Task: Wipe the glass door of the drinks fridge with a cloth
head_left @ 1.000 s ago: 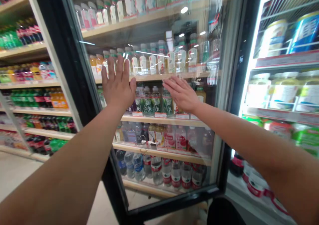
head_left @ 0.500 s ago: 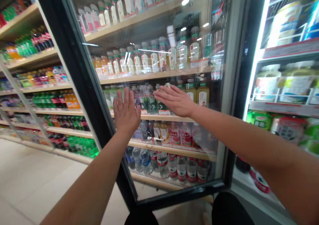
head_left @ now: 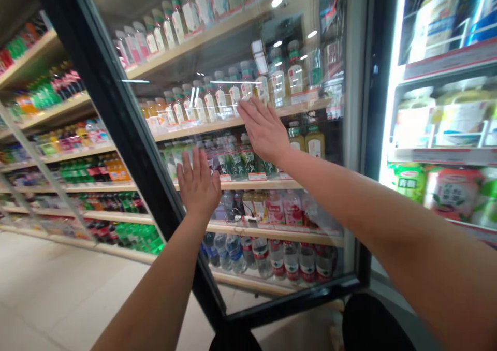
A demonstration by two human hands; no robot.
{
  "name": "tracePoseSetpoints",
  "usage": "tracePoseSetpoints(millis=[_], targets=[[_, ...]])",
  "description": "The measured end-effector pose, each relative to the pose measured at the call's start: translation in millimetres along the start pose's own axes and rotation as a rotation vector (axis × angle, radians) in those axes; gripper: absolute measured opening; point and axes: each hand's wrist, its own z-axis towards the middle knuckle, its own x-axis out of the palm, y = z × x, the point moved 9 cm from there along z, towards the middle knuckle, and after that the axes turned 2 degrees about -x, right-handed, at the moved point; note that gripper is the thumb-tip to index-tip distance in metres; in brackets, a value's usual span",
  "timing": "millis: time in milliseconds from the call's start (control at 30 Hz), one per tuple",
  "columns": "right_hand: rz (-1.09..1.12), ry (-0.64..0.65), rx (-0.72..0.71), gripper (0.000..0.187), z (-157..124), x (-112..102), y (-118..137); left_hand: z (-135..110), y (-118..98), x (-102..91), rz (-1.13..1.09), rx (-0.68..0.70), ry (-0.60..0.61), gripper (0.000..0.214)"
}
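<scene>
In the head view a glass door (head_left: 217, 45) with a black frame stands open in front of me. My left hand (head_left: 200, 185) lies flat on the glass near the left frame, fingers spread and nothing in them. Higher and to the right, my right hand (head_left: 266, 131) is pressed against the pane with its fingers close together. A small white crumpled cloth (head_left: 250, 100) is mostly hidden beneath the right hand, with only a bit at the fingers. Through the glass, bottled drinks (head_left: 236, 154) stand in rows behind both hands.
To the right is a lit fridge with shelves (head_left: 438, 157) of bottles and packs. Wooden shelves (head_left: 97, 188) of soft drinks run along the left. Pale floor tiles (head_left: 46, 283) lie below them. My dark-clad knees (head_left: 373, 322) are close to the door's lower frame (head_left: 295, 299).
My right hand has slid up the glass, and its fingers now point more upward. My left hand stays against the pane. The view has shifted slightly.
</scene>
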Motion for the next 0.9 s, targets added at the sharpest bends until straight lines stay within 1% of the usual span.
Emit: tracePoseSetpoints(millis=[67, 100, 133, 167, 233, 267, 300, 333, 400, 467, 533, 567, 600, 700, 733, 767, 800, 833, 900], targets=[[-0.001, -0.088, 0.174, 0.059, 16, -6, -12, 0, 0, 0.1, -0.01, 0.002, -0.006, 0.07], [-0.005, -0.092, 0.202, 0.06, 20, -5, -10, 0, 0, 0.2, -0.017, 0.003, -0.011, 0.07], [-0.007, -0.065, 0.18, 0.06, 22, 0, -2, 0, 1, 0.4, -0.023, 0.004, -0.015, 0.069], [-0.006, -0.012, 0.113, 0.06, 22, 7, 10, 0, 0, 0.8, -0.025, 0.007, -0.016, 0.069], [0.002, 0.127, -0.077, 0.059, 17, 20, 38, 0, 0, 2.0, -0.019, 0.015, -0.012, 0.069], [0.005, 0.187, -0.155, 0.058, 14, 24, 47, 1, -1, 2.4, -0.015, 0.016, -0.01, 0.069], [0.003, 0.228, -0.197, 0.058, 14, 25, 49, 1, -1, 2.5, -0.014, 0.016, -0.009, 0.069], [-0.006, 0.247, -0.199, 0.059, 15, 23, 45, 1, -1, 2.6, -0.018, 0.013, -0.005, 0.069], [-0.037, 0.221, -0.103, 0.062, 21, 14, 22, 1, -1, 2.5, -0.032, 0.001, 0.005, 0.07], [-0.068, 0.133, 0.047, 0.065, 20, 2, -5, 1, -1, 3.3, -0.046, -0.007, 0.023, 0.071], [-0.086, 0.054, 0.148, 0.065, 5, -6, -22, 1, -1, 4.4, -0.064, -0.015, 0.039, 0.072], [-0.086, 0.052, 0.144, 0.064, -5, -5, -24, 1, -1, 4.8, -0.075, -0.018, 0.043, 0.074], [-0.079, 0.084, 0.094, 0.064, -15, -3, -21, 1, 0, 5.4, -0.084, -0.021, 0.047, 0.074], [-0.041, 0.285, -0.189, 0.061, -43, 8, -9, 1, 0, 6.6, -0.099, -0.029, 0.055, 0.076], [-0.04, 0.317, -0.231, 0.06, -49, 6, -13, 1, 0, 6.8, -0.097, -0.031, 0.057, 0.076], [-0.05, 0.308, -0.211, 0.059, -51, 0, -25, 2, 0, 6.8, -0.092, -0.033, 0.059, 0.077], [-0.073, 0.261, -0.128, 0.059, -51, -9, -43, 2, 0, 6.4, -0.088, -0.036, 0.056, 0.077], [-0.103, 0.189, -0.005, 0.059, -52, -20, -64, 2, 0, 5.7, -0.084, -0.04, 0.052, 0.078], [-0.153, 0.062, 0.223, 0.059, -68, -39, -97, 3, -1, 4.8, -0.082, -0.039, 0.046, 0.08]])
